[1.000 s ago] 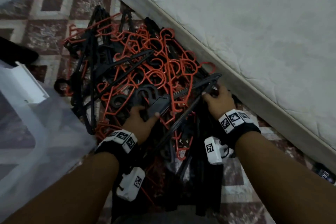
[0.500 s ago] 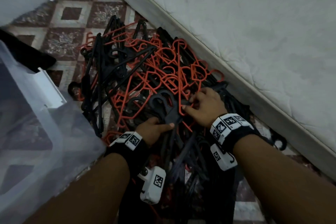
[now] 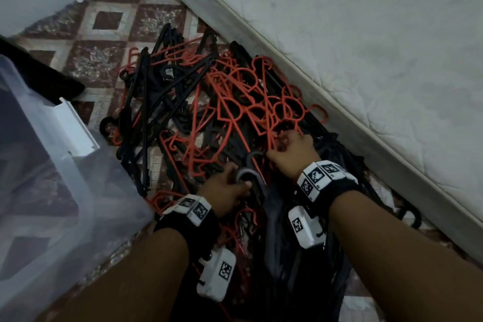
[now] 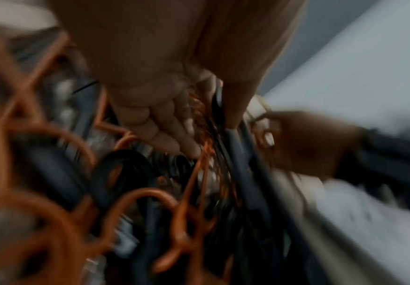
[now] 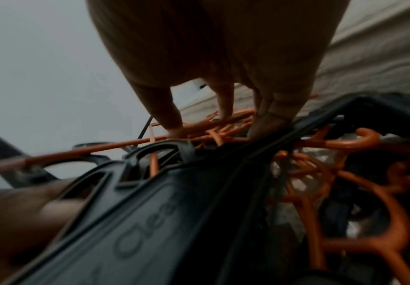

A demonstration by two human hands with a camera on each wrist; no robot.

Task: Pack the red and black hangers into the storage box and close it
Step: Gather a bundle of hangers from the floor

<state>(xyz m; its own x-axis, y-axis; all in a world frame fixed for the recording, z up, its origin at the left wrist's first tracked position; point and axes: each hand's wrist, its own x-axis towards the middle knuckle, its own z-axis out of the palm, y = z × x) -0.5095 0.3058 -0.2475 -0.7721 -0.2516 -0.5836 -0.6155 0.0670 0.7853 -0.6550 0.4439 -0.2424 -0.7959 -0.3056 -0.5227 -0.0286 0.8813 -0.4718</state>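
Both hands moved deeper into the tangled pile of red and black plastic hangers (image 3: 209, 117) on the patterned carpet (image 3: 104, 21), beside the clear plastic storage box (image 3: 52, 178).
My left hand (image 3: 224, 191) grips black hanger hooks (image 3: 248, 175); my right hand (image 3: 292, 151) pinches red wires. Interlocked hooks could snag, dragging the whole pile.

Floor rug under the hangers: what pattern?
Maroon and cream diamond pattern on the rug, clearest in head view.

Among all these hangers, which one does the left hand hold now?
The black hanger whose grey-looking hook curves just above the left hand; the hand grips its neck, while the other hangers lie loose in the pile.
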